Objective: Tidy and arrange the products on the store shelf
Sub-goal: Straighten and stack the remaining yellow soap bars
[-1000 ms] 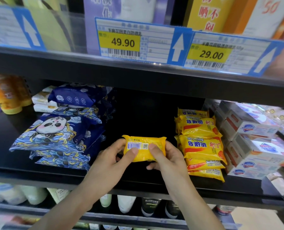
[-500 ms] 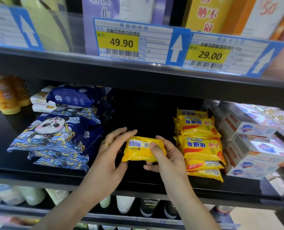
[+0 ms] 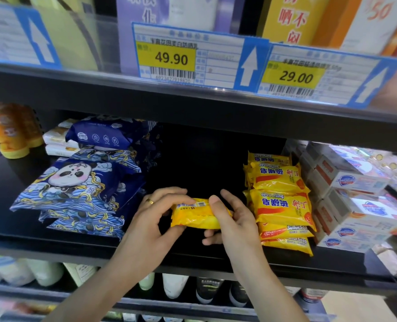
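A yellow soap packet [image 3: 196, 216] is held between both hands just above the black middle shelf [image 3: 192, 255], its barcode side tilted up and back. My left hand [image 3: 153, 219], with a ring on one finger, grips its left end. My right hand [image 3: 232, 219] grips the right end, thumb on top and fingers underneath. A stack of the same yellow soap packets [image 3: 279, 203] stands directly to the right.
Blue panda-print wipe packs [image 3: 76, 189] are piled on the left, orange bottles [image 3: 9, 131] beyond them. White boxed soaps [image 3: 350, 198] fill the right. Price tags [image 3: 188, 56] line the upper shelf edge; bottles [image 3: 174, 287] stand on the shelf below.
The packet has tipped from upright and facing me to nearly flat and lower toward the shelf. Both hands have turned with it and closed round its ends.
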The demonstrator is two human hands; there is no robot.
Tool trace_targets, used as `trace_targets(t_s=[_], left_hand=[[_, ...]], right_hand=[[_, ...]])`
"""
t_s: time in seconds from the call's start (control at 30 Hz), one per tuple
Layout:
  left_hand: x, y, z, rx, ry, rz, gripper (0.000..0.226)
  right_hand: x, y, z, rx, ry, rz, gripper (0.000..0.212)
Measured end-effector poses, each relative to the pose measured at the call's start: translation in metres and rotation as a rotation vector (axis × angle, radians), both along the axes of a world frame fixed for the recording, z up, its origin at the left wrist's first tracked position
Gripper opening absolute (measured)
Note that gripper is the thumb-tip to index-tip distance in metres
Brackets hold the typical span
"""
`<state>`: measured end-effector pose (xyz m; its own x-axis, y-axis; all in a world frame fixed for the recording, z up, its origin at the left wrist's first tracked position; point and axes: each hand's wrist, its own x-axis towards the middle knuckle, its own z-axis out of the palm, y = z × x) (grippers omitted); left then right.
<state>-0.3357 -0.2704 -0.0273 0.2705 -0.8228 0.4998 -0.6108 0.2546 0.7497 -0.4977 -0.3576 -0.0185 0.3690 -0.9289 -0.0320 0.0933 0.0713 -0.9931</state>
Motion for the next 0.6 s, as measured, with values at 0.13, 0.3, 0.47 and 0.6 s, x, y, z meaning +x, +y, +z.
trace_targets(t_s=[0.13,0.3,0.47,0.6], left_hand=[[0.0002,0.0001,-0.0004,0.000,-0.029,0.025,0.063],[-0.0009,0.0007,0.0007,0.013,0.021,0.039,0.051],[-0.0015,0.0029,0.0024,0.053,0.086,0.042,0.030],[-0.0020,0.0035,0.0022,0.083,0.138,0.038,0.027]], right_hand=[[-0.0003,0.0003,-0.0022,-0.033,-0.001,-0.001,0.074],[-0.0003,0.0024,-0.0019,-0.057,-0.033,-0.006,0.063],[-0.0012,0.0053,0.0000,-0.100,-0.080,0.026,0.069],[-0.0028,0.0077,-0.0011,-0.139,-0.079,0.056,0.068]])
